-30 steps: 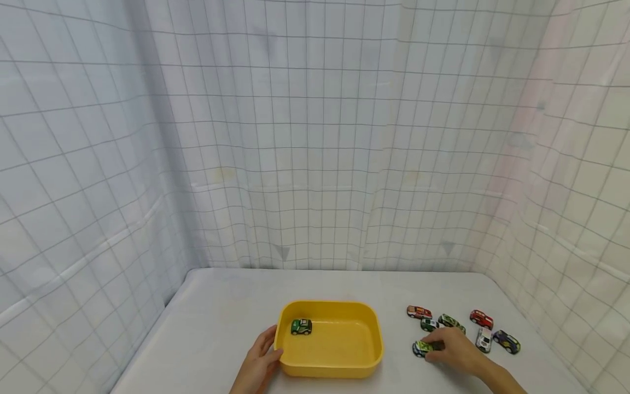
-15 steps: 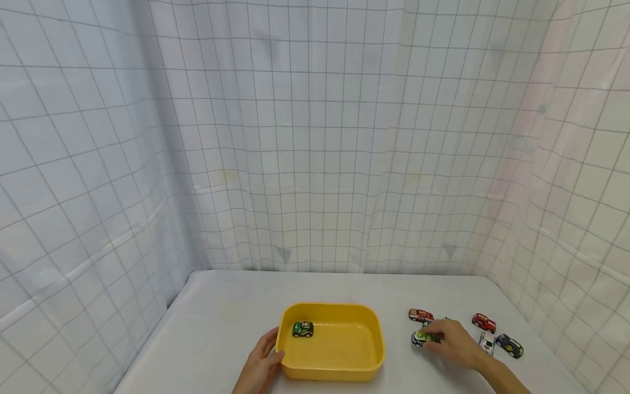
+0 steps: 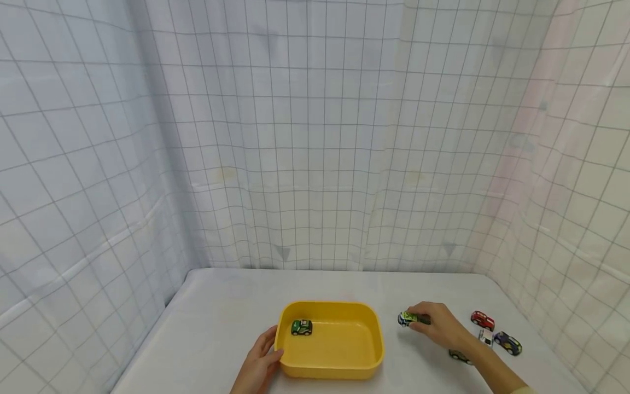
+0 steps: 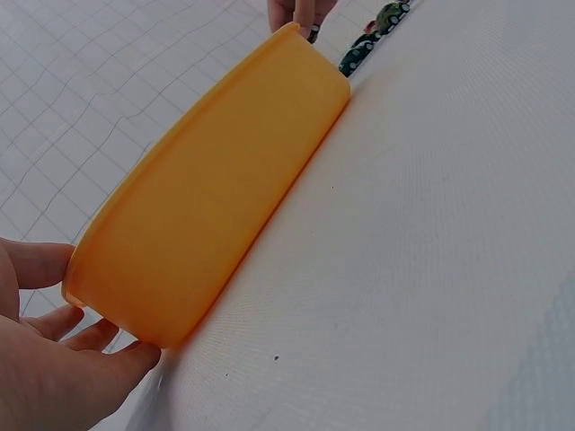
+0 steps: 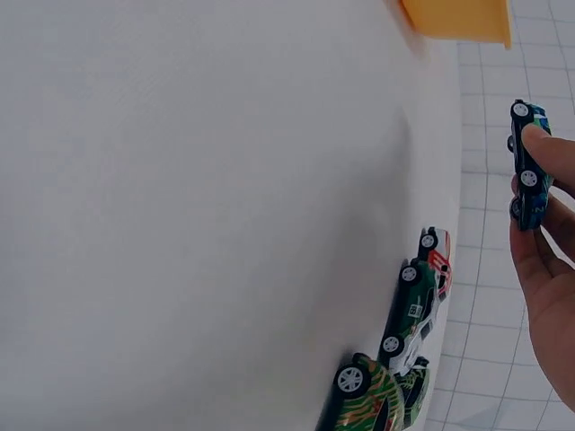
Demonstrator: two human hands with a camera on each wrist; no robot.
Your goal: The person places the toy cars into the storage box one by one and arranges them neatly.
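Observation:
My left hand [image 3: 258, 358] grips the left end of a yellow plastic tray [image 3: 328, 373], its fingers and thumb bent round the corner wall and rim in the left wrist view. Inside the tray, near its far left corner, sits a green toy car [image 3: 302, 327]. Right of the tray, my right hand [image 3: 440, 328] pinches a lime-green and blue toy car [image 3: 406, 318] between thumb and fingers. In the right wrist view this toy car [image 5: 532, 171] is off the table, its wheels facing left. The hand hides part of it.
At the right lie a red car [image 3: 482, 320], a white car [image 3: 485, 337] and a dark blue car [image 3: 508, 343]. A dark green car [image 3: 460, 356] shows partly below my forearm. The right wrist view has a green-and-white car [image 5: 411, 310] and a striped car [image 5: 370, 400]. Gridded white curtains [image 3: 320, 164] surround the table.
My right hand has risen with the lime-green car and shifted left and away, nearer the tray. It now covers the orange-red car in the head view. My left hand stays on the tray.

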